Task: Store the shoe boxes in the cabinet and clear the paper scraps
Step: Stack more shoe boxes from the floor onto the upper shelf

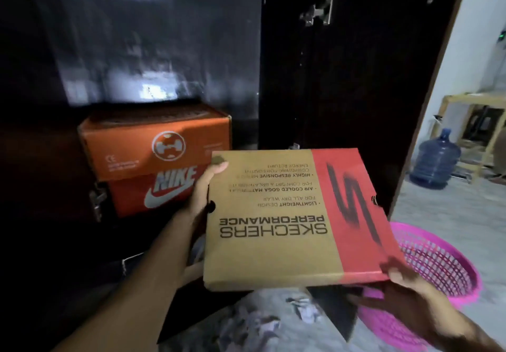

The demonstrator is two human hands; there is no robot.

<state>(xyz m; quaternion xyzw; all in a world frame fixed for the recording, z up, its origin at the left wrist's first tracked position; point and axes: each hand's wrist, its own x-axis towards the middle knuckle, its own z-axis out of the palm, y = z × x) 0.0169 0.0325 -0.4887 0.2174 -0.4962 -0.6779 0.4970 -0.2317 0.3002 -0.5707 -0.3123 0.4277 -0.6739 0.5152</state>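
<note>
Holding the Skechers box (287, 214) flat between both hands in front of the open cabinet (137, 50), the person looks ready to slide it in level; the left hand (204, 192) grips the far left edge, thumb curled over the lid, while the right hand (402, 283) pinches the near right corner, thumb on top and fingers seemingly beneath, though blur makes that hard to confirm; a hold at opposite corners keeps the lid shut and the box steady. Inside the cabinet, two boxes are already stacked at the left: an orange box (153, 143) resting on a Nike box (156, 195); the dark space to their right appears free, so the held box probably goes there or on top of the stack. Paper scraps (257, 321) lie on the floor below the box, not yet cleared; a pink basket (438, 269) sits just right of them, likely for the scraps. The cabinet door (356, 77) stands open at right, close to the box's path; a water jug (435, 160) stands well apart behind.
</note>
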